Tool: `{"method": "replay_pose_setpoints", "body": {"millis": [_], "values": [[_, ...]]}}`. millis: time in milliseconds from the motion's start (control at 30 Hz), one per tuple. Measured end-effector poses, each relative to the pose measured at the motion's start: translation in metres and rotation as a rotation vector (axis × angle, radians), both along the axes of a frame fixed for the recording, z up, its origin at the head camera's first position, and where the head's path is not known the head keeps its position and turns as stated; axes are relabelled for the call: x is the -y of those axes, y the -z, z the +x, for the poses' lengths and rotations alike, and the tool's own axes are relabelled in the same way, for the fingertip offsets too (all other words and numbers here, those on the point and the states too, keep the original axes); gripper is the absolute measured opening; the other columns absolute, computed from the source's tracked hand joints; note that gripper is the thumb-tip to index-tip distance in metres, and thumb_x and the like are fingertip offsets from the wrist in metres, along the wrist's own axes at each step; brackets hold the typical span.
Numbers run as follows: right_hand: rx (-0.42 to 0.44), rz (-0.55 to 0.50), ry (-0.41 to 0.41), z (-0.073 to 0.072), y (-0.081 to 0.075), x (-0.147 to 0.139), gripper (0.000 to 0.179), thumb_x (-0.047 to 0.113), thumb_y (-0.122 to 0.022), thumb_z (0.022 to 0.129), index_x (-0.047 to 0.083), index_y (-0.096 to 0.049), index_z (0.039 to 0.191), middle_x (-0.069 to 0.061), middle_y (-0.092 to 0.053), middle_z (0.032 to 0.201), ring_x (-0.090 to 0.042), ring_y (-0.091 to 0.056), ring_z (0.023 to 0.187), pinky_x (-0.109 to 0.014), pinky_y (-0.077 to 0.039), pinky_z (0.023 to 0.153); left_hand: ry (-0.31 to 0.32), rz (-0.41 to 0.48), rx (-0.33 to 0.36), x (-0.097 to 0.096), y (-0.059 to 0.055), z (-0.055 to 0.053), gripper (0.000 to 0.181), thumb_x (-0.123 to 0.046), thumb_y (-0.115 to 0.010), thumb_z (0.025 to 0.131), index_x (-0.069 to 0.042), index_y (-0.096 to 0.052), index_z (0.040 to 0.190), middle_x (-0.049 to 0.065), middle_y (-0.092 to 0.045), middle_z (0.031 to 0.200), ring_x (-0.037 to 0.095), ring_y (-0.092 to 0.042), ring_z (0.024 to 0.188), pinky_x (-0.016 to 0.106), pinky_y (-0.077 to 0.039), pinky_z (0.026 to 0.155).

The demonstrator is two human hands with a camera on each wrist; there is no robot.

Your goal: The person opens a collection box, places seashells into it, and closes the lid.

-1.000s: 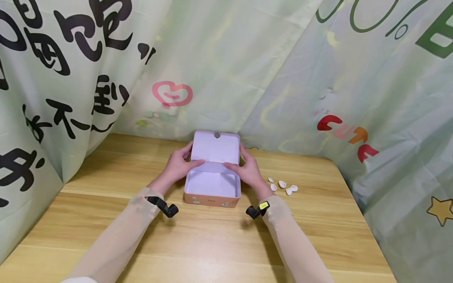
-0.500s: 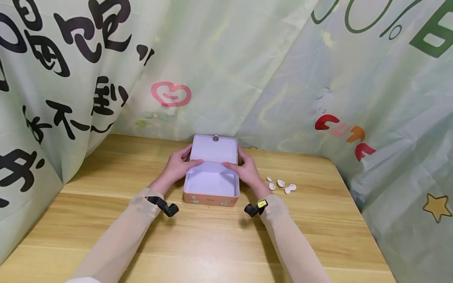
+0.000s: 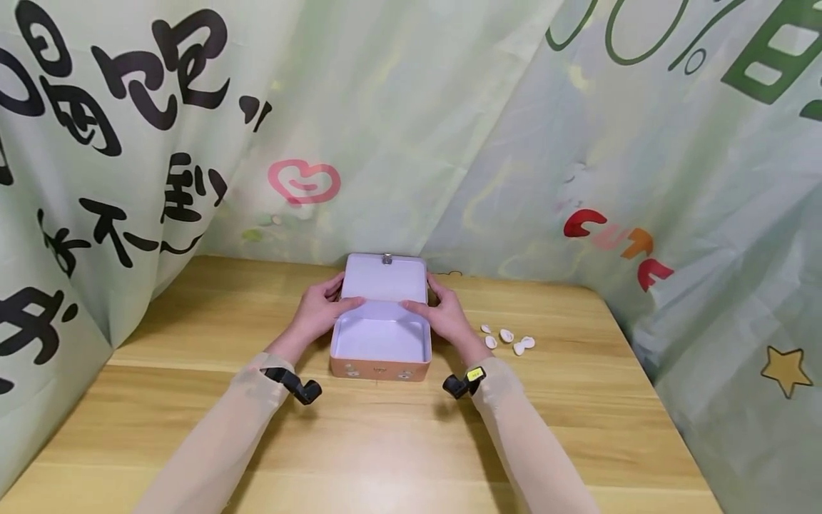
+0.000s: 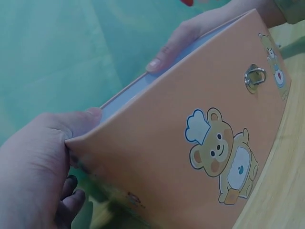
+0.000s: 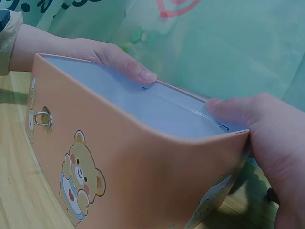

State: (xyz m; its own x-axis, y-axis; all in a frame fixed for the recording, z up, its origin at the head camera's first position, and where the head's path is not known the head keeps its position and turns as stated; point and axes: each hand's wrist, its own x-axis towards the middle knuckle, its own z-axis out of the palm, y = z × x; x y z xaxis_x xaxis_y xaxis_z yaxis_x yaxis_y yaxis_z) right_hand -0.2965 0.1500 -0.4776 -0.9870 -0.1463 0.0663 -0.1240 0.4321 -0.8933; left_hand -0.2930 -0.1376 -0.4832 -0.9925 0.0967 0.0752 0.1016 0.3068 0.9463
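An orange metal box (image 3: 380, 369) with a pale lavender inside stands in the middle of the table, its lid (image 3: 384, 277) tipped back. Bear drawings and a small metal loop (image 4: 255, 78) mark its front. At the back left corner my left hand (image 3: 320, 311) grips the box, thumb over the rear rim and fingers down outside. My right hand (image 3: 447, 314) holds the back right corner in the same way, thumb pressed on the inner edge in the right wrist view. A metal clasp (image 3: 387, 259) sits at the lid's far edge. Nothing lies in the box.
To the right of my right hand lie several small white shell-like pieces (image 3: 506, 336) on the wooden table (image 3: 385, 442). Close behind the lid hangs a pale printed curtain (image 3: 398, 143), which also runs along both sides. Each wrist carries a black camera (image 3: 302, 385).
The lid has tilted a little further back. Both hands keep their hold on the back corners. The head view has shifted slightly.
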Motion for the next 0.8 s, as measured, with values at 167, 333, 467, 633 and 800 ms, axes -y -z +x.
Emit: {"method": "replay_pose_setpoints", "body": {"millis": [167, 333, 467, 633, 800], "values": [[-0.033, 0.015, -0.012, 0.0, -0.003, -0.001, 0.098, 0.042, -0.084, 0.091, 0.005, -0.033, 0.166, -0.016, -0.035, 0.168, -0.032, -0.029, 0.155, -0.05, -0.03, 0.122, -0.009, -0.008, -0.013, 0.0, -0.005, 0.003, 0.087, -0.034, -0.089, 0.089, 0.0, -0.047, 0.157, 0.021, -0.05, 0.157, 0.037, -0.052, 0.14, 0.045, -0.046, 0.11], [-0.036, 0.026, -0.02, 0.004, -0.005, -0.002, 0.096, 0.04, -0.084, 0.091, 0.004, -0.034, 0.165, -0.015, -0.035, 0.168, -0.032, -0.029, 0.155, -0.048, -0.029, 0.122, -0.014, -0.07, -0.063, 0.001, -0.009, 0.006, 0.079, -0.035, -0.09, 0.088, 0.003, -0.057, 0.149, 0.022, -0.061, 0.145, 0.037, -0.061, 0.131, 0.046, -0.051, 0.105], [-0.054, 0.002, -0.055, 0.004, -0.007, -0.002, 0.097, 0.036, -0.084, 0.093, 0.0, -0.03, 0.165, -0.017, -0.033, 0.169, -0.035, -0.031, 0.154, -0.049, -0.03, 0.121, -0.06, -0.128, -0.094, 0.004, -0.013, 0.012, 0.069, -0.043, -0.09, 0.086, -0.001, -0.07, 0.137, 0.017, -0.072, 0.13, 0.033, -0.07, 0.117, 0.046, -0.057, 0.096], [-0.06, -0.015, -0.057, 0.008, -0.014, -0.009, 0.093, 0.034, -0.083, 0.094, -0.001, -0.033, 0.164, -0.017, -0.036, 0.168, -0.039, -0.041, 0.148, -0.05, -0.035, 0.119, -0.127, -0.223, -0.104, 0.01, -0.019, 0.021, 0.058, -0.056, -0.085, 0.086, -0.009, -0.08, 0.119, 0.006, -0.079, 0.108, 0.024, -0.074, 0.098, 0.044, -0.06, 0.084], [-0.096, -0.033, -0.042, 0.016, -0.024, -0.022, 0.077, 0.029, -0.082, 0.096, 0.0, -0.046, 0.158, -0.015, -0.048, 0.16, -0.037, -0.052, 0.14, -0.051, -0.04, 0.115, -0.105, -0.256, -0.108, 0.012, -0.029, 0.035, 0.07, -0.064, -0.081, 0.086, -0.008, -0.076, 0.128, 0.009, -0.076, 0.121, 0.028, -0.071, 0.11, 0.047, -0.058, 0.091]]}}
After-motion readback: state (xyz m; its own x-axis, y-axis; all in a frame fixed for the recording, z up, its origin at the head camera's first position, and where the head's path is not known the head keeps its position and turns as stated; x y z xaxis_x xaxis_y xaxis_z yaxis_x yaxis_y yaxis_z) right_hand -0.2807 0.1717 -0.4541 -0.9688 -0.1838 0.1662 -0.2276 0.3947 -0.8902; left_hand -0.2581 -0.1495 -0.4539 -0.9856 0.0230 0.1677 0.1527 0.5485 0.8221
